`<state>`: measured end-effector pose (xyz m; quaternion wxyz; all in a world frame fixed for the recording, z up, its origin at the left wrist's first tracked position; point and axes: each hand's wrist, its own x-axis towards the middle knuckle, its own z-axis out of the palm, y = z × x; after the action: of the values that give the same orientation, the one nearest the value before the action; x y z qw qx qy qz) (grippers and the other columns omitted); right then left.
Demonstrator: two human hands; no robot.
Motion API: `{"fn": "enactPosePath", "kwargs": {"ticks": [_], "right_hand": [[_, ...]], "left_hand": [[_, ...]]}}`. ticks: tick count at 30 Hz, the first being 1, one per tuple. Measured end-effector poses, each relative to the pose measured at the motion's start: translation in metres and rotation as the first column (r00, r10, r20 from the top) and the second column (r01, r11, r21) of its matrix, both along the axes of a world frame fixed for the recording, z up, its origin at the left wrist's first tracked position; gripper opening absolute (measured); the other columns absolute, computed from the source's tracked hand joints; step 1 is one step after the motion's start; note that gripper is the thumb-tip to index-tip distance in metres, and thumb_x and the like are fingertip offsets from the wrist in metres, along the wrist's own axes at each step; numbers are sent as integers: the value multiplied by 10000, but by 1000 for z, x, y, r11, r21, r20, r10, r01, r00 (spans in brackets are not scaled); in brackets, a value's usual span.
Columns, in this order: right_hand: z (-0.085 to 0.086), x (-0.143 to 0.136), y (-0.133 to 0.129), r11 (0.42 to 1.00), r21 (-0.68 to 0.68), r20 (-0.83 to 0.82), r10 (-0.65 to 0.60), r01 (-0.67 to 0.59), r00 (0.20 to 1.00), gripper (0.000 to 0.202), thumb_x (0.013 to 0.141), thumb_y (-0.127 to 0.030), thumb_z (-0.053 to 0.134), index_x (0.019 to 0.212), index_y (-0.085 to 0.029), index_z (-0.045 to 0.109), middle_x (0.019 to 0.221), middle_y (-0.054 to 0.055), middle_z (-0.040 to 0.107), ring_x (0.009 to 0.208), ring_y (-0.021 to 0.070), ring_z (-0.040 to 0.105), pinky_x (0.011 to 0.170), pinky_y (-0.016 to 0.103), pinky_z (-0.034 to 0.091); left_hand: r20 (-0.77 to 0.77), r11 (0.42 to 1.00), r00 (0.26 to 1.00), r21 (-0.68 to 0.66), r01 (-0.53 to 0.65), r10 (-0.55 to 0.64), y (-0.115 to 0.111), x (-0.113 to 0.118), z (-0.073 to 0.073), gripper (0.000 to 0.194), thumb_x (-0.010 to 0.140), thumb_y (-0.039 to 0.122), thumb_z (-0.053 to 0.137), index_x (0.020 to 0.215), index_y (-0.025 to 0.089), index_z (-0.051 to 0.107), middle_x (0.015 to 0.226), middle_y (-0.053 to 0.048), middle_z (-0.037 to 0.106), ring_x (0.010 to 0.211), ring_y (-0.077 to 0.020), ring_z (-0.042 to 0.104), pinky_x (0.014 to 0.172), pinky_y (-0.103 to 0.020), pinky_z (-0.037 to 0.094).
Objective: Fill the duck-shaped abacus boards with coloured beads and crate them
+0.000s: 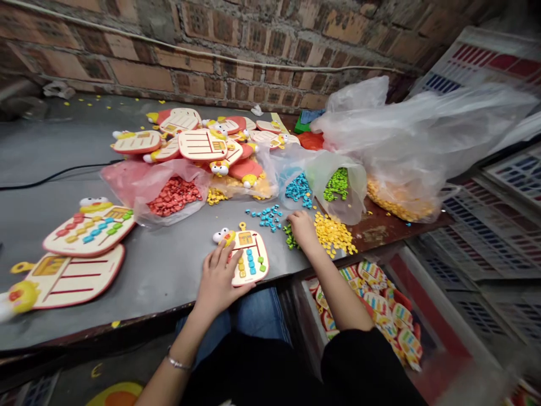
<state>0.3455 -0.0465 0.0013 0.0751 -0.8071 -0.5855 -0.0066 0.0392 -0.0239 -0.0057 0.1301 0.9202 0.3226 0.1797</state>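
Observation:
A cream toy board [250,260] with a duck-like head and rows of yellow, blue and green beads lies near the table's front edge. My left hand [215,277] grips its left side, fingers over the face and thumb along the lower edge; the row under the fingers is mostly hidden. Over a small pile of green beads [291,237], my right hand [302,230] is closed with fingertips pointing down. What is between those fingertips cannot be seen. Blue beads [267,217] lie just left of that hand, and yellow beads [333,232] spread to its right.
Bags of red beads [175,196], blue beads [298,187] and green beads [337,184] stand behind. Unfilled boards [203,145] are heaped at the back. At left, a filled board [91,228] overlaps another board [80,276]. Below right is a crate [439,316] of filled boards.

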Motion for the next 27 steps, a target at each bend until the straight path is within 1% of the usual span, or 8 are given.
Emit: {"fn": "enactPosePath", "kwargs": {"ticks": [3, 7, 11, 14, 16, 18, 21, 27], "right_hand": [[-7, 0, 2, 999, 25, -5, 35, -35, 999, 273, 902, -105, 446, 939, -163, 710, 892, 113, 630, 903, 247, 502, 793, 338, 398], [-10, -11, -3, 969, 246, -253, 101, -37, 962, 314, 909, -108, 406, 1003, -167, 700, 871, 86, 586, 842, 214, 534, 776, 320, 430], [-2, -34, -4, 907, 419, -528, 276, -37, 803, 263, 916, -187, 443, 951, -179, 704, 869, 66, 581, 834, 193, 568, 777, 313, 459], [1, -54, 1, 906, 423, -665, 323, -17, 673, 230, 902, -205, 464, 887, -194, 694, 876, 51, 590, 733, 166, 556, 695, 299, 475], [-1, -66, 7, 911, 411, -703, 330, -19, 630, 211, 889, -189, 468, 871, -197, 678, 869, 45, 593, 707, 160, 549, 665, 294, 476], [-3, -76, 12, 905, 424, -683, 348, -39, 642, 201, 881, -163, 465, 869, -201, 662, 868, 45, 599, 774, 176, 565, 717, 310, 480], [-5, -86, 17, 887, 451, -604, 384, -97, 698, 199, 885, -138, 453, 866, -201, 641, 876, 52, 595, 883, 197, 566, 805, 336, 467], [-10, -91, 15, 874, 455, -471, 399, -171, 787, 177, 903, -135, 459, 857, -202, 616, 880, 56, 568, 860, 194, 556, 792, 317, 467]], "left_hand": [[-10, 1000, 1000, 3, -5, 5, -1, 0, 0, 714, 727, 564, 665, 1318, 196, 507, 1474, -142, 404, 1388, -362, 278, 1061, -515, 288], [-7, 1000, 1000, 14, -9, 9, -1, 0, -1, 720, 732, 571, 658, 1327, 197, 499, 1487, -133, 388, 1398, -353, 257, 1068, -511, 280], [-13, 1000, 1000, 10, -7, 7, -1, 0, -1, 739, 726, 580, 664, 1334, 196, 492, 1493, -132, 379, 1402, -350, 248, 1075, -510, 269], [-15, 1000, 1000, 5, -10, 10, -1, 0, -1, 745, 724, 587, 665, 1334, 196, 492, 1494, -131, 380, 1400, -350, 252, 1079, -513, 263], [-13, 1000, 1000, 3, -10, 10, -1, 0, -1, 742, 724, 590, 664, 1329, 196, 496, 1493, -132, 381, 1400, -350, 254, 1078, -514, 264], [-8, 1000, 1000, 4, -10, 10, -1, 0, 0, 736, 726, 588, 663, 1326, 195, 500, 1489, -136, 386, 1399, -351, 257, 1078, -514, 265], [2, 1000, 1000, 0, -10, 10, -1, 0, 0, 732, 727, 582, 664, 1326, 195, 502, 1482, -140, 396, 1398, -351, 263, 1078, -512, 268], [13, 1000, 1000, -5, -5, 5, -1, 0, 0, 734, 727, 581, 663, 1327, 189, 505, 1481, -143, 397, 1396, -350, 269, 1076, -514, 270]]}}
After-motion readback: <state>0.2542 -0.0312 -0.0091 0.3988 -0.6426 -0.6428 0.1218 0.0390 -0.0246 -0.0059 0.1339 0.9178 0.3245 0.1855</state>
